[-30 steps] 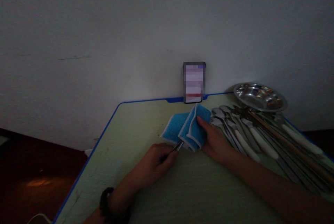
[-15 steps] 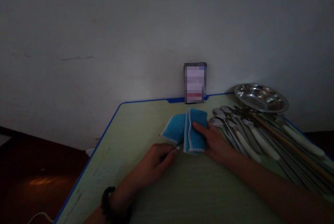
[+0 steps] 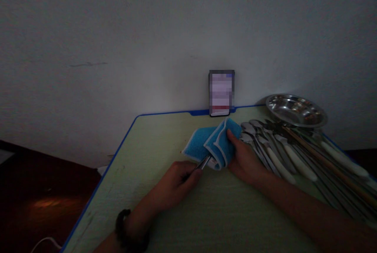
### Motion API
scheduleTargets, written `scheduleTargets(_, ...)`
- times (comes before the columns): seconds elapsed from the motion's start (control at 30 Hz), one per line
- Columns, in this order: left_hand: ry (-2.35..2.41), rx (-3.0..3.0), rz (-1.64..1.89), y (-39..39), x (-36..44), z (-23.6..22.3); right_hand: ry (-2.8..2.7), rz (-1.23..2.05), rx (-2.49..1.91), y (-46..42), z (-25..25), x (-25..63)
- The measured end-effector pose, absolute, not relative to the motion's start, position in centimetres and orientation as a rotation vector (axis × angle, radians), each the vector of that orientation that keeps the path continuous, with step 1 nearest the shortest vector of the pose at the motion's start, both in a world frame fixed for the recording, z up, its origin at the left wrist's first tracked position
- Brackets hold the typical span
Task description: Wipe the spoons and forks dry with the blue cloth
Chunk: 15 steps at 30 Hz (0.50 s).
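My left hand point(image 3: 185, 178) is closed around the handle of a thin metal utensil point(image 3: 204, 163), which points up and to the right. The utensil's far end is hidden in the folds of a blue cloth point(image 3: 231, 147) with white edging, so its kind does not show. My right hand point(image 3: 246, 160) grips that cloth, thumb on top and fingers underneath. A flat blue section of cloth point(image 3: 198, 142) lies to the left of the folds; I cannot tell whether it is a separate piece. Right of my right hand lie several metal spoons point(image 3: 249, 128).
Several utensils with white handles point(image 3: 299, 162) and a long wooden stick point(image 3: 324, 153) lie on the right. Behind them sits a shiny metal bowl point(image 3: 296, 109). A phone point(image 3: 221, 92) leans against the wall at the back of the blue-edged table point(image 3: 153, 135).
My right hand has turned the folded cloth, which now tilts to the right and wraps over the utensil. More of the utensil's metal shows. My left hand has hardly moved.
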<state>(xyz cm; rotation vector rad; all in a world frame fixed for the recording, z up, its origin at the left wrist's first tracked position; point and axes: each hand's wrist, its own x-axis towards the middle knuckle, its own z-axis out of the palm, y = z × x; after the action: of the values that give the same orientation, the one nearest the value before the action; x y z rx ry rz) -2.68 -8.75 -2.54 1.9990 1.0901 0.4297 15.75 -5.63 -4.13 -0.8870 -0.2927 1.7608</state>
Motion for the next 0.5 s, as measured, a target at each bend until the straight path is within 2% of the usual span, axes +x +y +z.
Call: scheduleTargets(0.5,1.091,2.002,0.449,-8.79,-2.53,-2.45,-0.381,1.764,-0.922,-5.99,-3.75,15.7)
